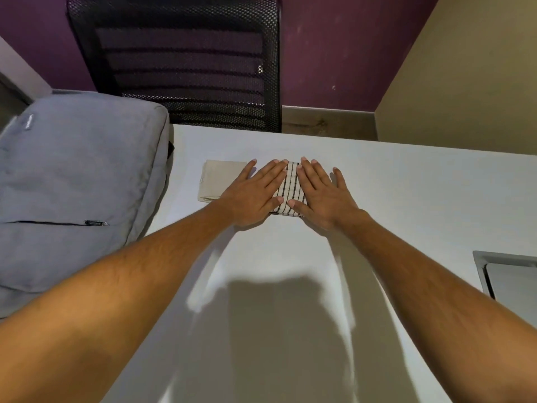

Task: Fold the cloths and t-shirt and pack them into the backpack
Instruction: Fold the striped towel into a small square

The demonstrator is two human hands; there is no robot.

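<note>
A small folded cloth with black stripes (291, 187) lies on the white table (406, 184). My left hand (255, 193) and my right hand (321, 193) press flat on it side by side, fingers straight, covering most of it. A folded beige cloth (220, 178) lies just left of it, partly under my left fingers. The grey backpack (78, 181) lies flat at the table's left end, its front zip pocket closed. No t-shirt shows.
A black mesh office chair (186, 62) stands behind the table's far edge. A grey rectangular cut-out or tray (505, 271) sits at the table's right edge. Purple and beige walls lie beyond.
</note>
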